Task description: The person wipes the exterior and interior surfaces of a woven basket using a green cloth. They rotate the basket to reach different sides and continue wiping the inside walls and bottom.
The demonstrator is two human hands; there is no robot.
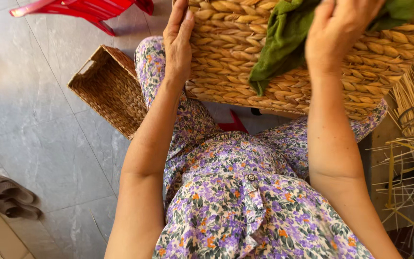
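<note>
Gripping falls mostly to the right hand (334, 36), which is closed over a bunched green cloth (283, 38) and presses it against the side of a large woven basket (283, 72). That basket is the biggest thing in view: it rests across the person's knees, its long axis running left to right, its braided wall facing the camera and its top edge cut off by the frame. Both hands sit on this near wall, so the basket lies straight ahead of and just above them. On its left end, the left hand (178, 41) lies flat with fingers together, steadying the wall without curling round anything. The cloth hangs between the two hands, nearer the right, its loose tail dropping down the weave toward the lap.

A smaller woven basket (109, 88) stands on the grey tiled floor (49, 144) beside the left knee, tilted, its open mouth turned up and away. A red plastic stool (87, 9) sits beyond it. Loose straw stalks (408, 158) lie at the right, and a pair of sandals (10, 196) at the lower left.
</note>
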